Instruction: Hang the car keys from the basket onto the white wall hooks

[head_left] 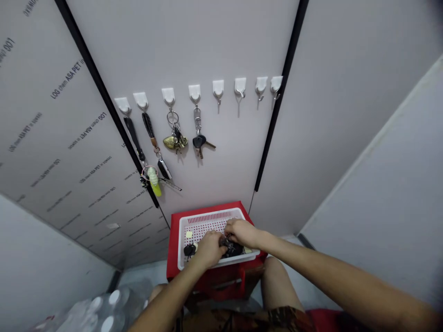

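Note:
Both my hands are inside a white plastic basket [182, 249] with a slotted far wall and a perforated floor. My left hand [210, 249] is closed, its thumb and fingers pinching part of a dark bunch of keys [234, 249]. From the other side, my right hand [242, 232] reaches in with curled fingers closed on the same bunch. The fingers partly cover it, so its details are hard to make out. A second black key bunch [189, 250] lies in the basket, left of my left hand. Beside it is a pale yellow paper piece [188, 234].
The basket rests on a red stool [174, 230] in front of my knees. White hooks line the panel; a key ring with a gold fob [175, 142] and black-headed keys [199, 142] hang there, with strapped keys further left. Capped plastic bottles [114, 297] stand at lower left.

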The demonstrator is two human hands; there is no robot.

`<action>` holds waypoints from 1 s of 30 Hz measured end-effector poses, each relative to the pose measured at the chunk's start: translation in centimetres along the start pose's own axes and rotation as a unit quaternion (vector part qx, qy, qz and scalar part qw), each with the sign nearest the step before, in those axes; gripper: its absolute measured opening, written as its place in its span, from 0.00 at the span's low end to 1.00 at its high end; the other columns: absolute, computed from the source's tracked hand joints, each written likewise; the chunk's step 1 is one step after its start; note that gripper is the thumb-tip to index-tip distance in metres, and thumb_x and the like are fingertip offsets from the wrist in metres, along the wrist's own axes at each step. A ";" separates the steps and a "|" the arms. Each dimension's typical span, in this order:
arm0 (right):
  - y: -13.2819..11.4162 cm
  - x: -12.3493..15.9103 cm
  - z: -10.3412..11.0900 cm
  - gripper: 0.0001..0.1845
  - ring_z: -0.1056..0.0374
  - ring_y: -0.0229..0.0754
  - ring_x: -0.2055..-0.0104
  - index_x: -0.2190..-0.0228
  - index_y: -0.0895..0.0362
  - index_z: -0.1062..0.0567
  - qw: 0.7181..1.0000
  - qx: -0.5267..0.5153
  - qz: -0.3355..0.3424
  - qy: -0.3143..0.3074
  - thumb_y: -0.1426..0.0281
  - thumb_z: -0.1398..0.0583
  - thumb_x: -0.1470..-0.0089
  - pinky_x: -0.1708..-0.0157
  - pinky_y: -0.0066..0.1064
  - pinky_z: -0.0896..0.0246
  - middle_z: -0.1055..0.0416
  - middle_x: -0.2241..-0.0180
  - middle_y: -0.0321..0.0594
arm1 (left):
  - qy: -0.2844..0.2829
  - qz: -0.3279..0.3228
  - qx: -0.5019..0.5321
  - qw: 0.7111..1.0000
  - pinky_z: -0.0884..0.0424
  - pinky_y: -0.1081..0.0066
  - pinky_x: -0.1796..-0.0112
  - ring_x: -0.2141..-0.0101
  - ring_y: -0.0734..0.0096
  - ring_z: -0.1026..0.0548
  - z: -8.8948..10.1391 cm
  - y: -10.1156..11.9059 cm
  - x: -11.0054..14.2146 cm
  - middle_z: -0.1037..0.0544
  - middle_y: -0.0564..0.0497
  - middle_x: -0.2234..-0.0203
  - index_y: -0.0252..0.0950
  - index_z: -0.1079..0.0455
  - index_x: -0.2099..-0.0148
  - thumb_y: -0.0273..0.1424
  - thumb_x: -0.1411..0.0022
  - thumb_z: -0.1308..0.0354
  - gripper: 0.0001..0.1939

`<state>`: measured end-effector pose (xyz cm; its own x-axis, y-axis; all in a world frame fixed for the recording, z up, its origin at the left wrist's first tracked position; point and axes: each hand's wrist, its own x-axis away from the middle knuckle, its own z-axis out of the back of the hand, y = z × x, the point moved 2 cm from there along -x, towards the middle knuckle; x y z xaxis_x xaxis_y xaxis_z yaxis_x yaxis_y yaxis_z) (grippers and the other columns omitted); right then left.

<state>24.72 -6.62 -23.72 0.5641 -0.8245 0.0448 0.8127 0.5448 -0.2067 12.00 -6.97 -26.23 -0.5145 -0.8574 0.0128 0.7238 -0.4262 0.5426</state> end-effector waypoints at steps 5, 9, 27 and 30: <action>0.5 -0.6 0.9 0.08 0.45 0.32 0.79 0.82 0.61 0.33 0.985 -0.129 -0.067 0.089 0.75 0.51 0.60 0.77 0.23 0.51 0.37 0.82 0.37 | -0.015 0.050 0.028 0.998 0.42 0.74 0.74 0.75 0.72 0.35 -0.1 -0.6 -0.3 0.31 0.52 0.80 0.34 0.35 0.75 0.30 0.58 0.50 0.06; 1.0 -0.7 2.6 0.06 0.48 0.29 0.83 0.80 0.61 0.34 0.934 -0.309 -0.117 0.137 0.73 0.50 0.60 0.82 0.21 0.52 0.42 0.86 0.32 | 0.067 0.061 0.162 0.983 0.40 0.75 0.72 0.75 0.76 0.35 1.8 -0.8 -1.1 0.31 0.52 0.77 0.33 0.36 0.70 0.27 0.57 0.51 0.08; -0.8 -1.9 16.6 0.03 0.42 0.29 0.82 0.79 0.60 0.37 0.875 -0.403 -0.049 0.262 0.74 0.47 0.64 0.79 0.23 0.45 0.40 0.84 0.30 | 0.180 -0.035 0.441 0.879 0.39 0.78 0.77 0.79 0.81 0.36 12.0 6.4 -4.8 0.31 0.53 0.76 0.31 0.38 0.66 0.29 0.57 0.48 0.13; -0.5 -2.8 20.9 0.02 0.42 0.29 0.83 0.80 0.60 0.36 0.842 -0.383 -0.052 0.378 0.74 0.47 0.64 0.79 0.24 0.44 0.39 0.84 0.31 | 0.225 -0.048 0.465 0.855 0.41 0.80 0.80 0.83 0.84 0.37 16.1 9.2 -5.8 0.31 0.52 0.74 0.33 0.41 0.62 0.27 0.56 0.49 0.14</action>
<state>25.74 -1.38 -3.27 0.0075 -0.8810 -0.4730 0.3564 0.4443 -0.8219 14.22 -1.27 -7.82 -0.1704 -0.9448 -0.2799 -0.0974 -0.2665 0.9589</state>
